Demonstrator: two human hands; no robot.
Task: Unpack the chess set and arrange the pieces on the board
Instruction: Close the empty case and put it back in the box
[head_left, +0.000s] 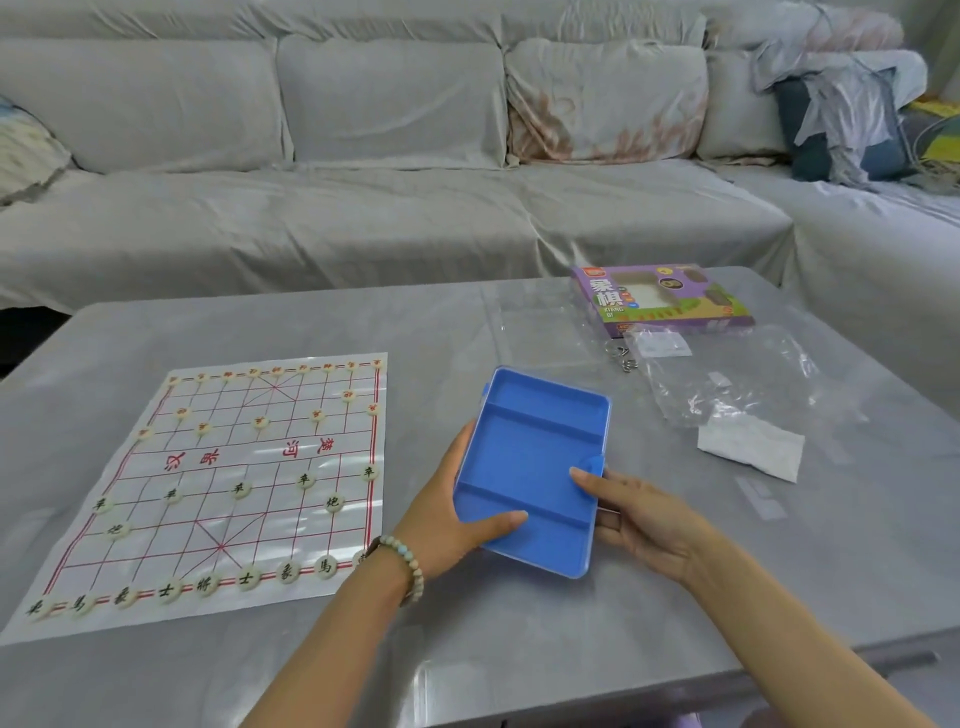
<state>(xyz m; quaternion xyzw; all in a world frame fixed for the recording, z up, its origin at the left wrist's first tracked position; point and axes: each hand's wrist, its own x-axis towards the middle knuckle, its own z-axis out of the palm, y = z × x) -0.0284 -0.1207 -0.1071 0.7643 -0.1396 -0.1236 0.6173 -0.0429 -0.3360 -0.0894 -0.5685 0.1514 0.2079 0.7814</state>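
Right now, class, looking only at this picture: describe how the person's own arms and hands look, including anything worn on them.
The left forearm and right forearm are bare, with no sleeves in view. Neither the left hand nor the right hand wears a glove. A bracelet of round pale beads, greenish and cream, circles the left wrist. The right wrist shows nothing worn.

Far-row pieces (277, 370): characters illegibly small

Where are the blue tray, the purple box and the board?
blue tray (540, 452), head view, bare middle compartment floor.
purple box (652, 296), head view, pale window on top.
board (247, 460), head view, river band mid-sheet.
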